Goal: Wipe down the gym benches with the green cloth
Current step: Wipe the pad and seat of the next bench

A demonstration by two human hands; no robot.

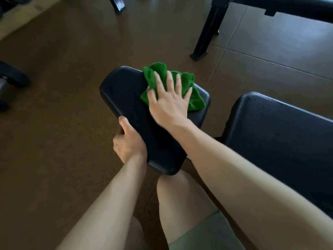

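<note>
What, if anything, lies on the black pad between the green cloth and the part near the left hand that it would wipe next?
Nothing visible does. The right hand presses the green cloth flat on the far end of the black pad, and the pad's surface toward the near end is bare. The left hand grips only the pad's left edge, beside that path.

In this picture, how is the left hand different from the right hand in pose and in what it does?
The left hand curls its grip round the near left edge of the bench pad, thumb on top; the right hand lies flat with fingers spread. The left hand touches the pad directly; the right hand presses the green cloth onto the pad's far end. The left hand is nearer the person. Both are bare and on the same pad.
</note>
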